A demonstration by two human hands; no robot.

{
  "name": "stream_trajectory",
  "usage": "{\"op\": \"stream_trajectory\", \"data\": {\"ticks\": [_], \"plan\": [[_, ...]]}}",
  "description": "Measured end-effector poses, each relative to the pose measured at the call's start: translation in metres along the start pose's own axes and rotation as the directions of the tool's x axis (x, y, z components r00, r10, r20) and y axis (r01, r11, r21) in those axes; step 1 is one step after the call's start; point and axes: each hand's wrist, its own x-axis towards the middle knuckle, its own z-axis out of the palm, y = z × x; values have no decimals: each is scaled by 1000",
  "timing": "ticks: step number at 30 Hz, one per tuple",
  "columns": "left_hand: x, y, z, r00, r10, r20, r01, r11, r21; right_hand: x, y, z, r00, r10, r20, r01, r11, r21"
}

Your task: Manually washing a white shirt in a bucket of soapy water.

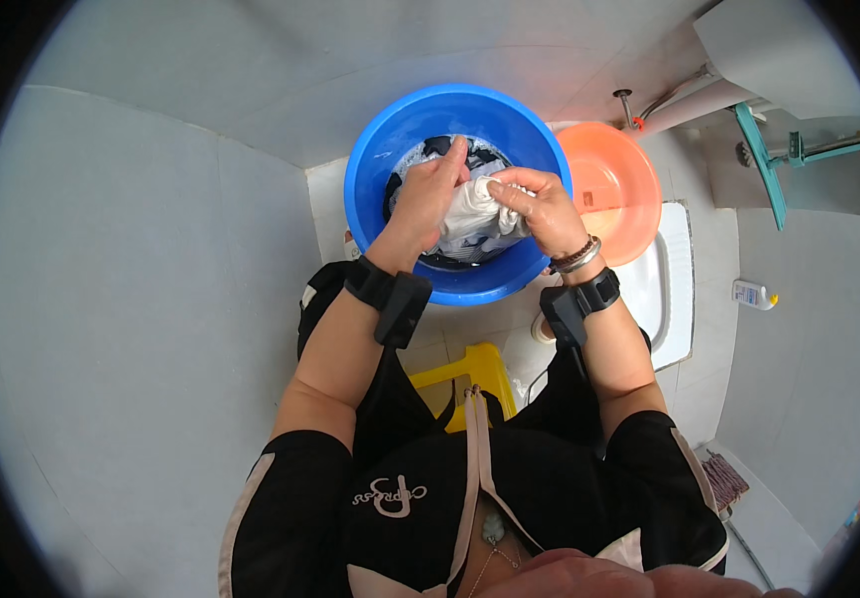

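Observation:
A blue plastic basin (460, 93) stands before me, with soapy water and dark and light clothes (437, 146) in it. Over the basin, my right hand (549, 209) pinches a bunched white cloth (467, 209) between thumb and fingers. The wet back of my left hand (426, 194) faces up at the cloth's left side, thumb raised; its fingers are mostly hidden behind the palm and the cloth, so their grip does not show. Lower parts of the white cloth hang down onto the wet clothes.
An orange plastic basin (635, 187) adjoins the blue one on the right, partly over a white squat toilet (677, 284). A yellow plastic stool (486, 366) is beneath me. Farther right are a bottle with a yellow cap (753, 294), a teal-framed squeegee (762, 164) and a mop head (725, 478). Grey walls surround the space.

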Motion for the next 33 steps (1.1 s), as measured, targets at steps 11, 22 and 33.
{"op": "stream_trajectory", "data": {"ticks": [11, 22, 33], "plan": [[0, -24, 14, 994, -5, -105, 14, 996, 90, -3, 14, 49, 759, -648, -64, 311, 447, -839], [-11, -36, 35, 977, 34, -212, -28, 999, 29, 8, 24, 26, 808, -549, -212, 69, 446, -893], [-1, -27, 17, 992, -104, 69, 102, 994, 27, 12, 11, 12, 845, -451, -287, 105, 666, -739]]}}
